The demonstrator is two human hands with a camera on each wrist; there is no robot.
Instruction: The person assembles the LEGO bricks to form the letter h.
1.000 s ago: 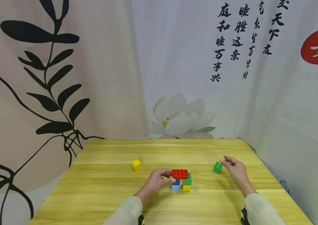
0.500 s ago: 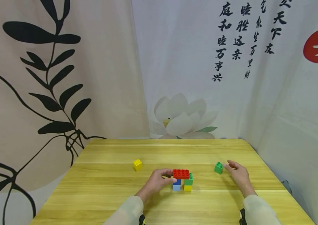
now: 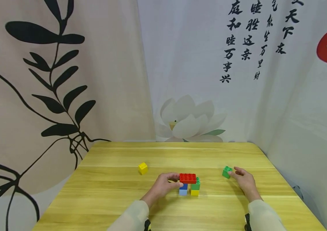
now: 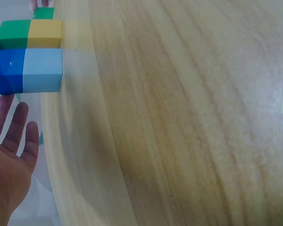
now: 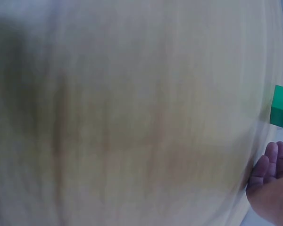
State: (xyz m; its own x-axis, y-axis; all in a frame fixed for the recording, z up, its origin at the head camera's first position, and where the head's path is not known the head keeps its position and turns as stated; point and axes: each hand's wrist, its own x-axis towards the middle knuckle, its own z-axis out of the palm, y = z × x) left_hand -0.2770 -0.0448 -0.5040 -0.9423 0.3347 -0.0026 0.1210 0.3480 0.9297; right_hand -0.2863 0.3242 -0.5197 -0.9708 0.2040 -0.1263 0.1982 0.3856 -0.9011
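On the worktop (image 3: pixel 108 199), the left hand (image 3: pixel 163 186) grips a red brick (image 3: pixel 188 178); right of it, the right hand (image 3: pixel 244 180) pinches a loose green brick (image 3: pixel 226 172). Under the red brick stand 2 stacks (image 3: pixel 195 190): blue brick (image 3: pixel 184 186) over pale brick (image 3: pixel 183 192), green block (image 3: pixel 196 186) over yellow block (image 3: pixel 194 193). Beyond it, leftward, lies 1 yellow cube (image 3: pixel 143 168).

Printed cloth (image 3: pixel 117 80) behind wooden table (image 3: pixel 100 192)

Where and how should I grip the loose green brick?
Probably pinch the loose green brick by opposite flat sides, coming from the right, where the right hand is; the studs face up, and the brick stands apart from the stack.
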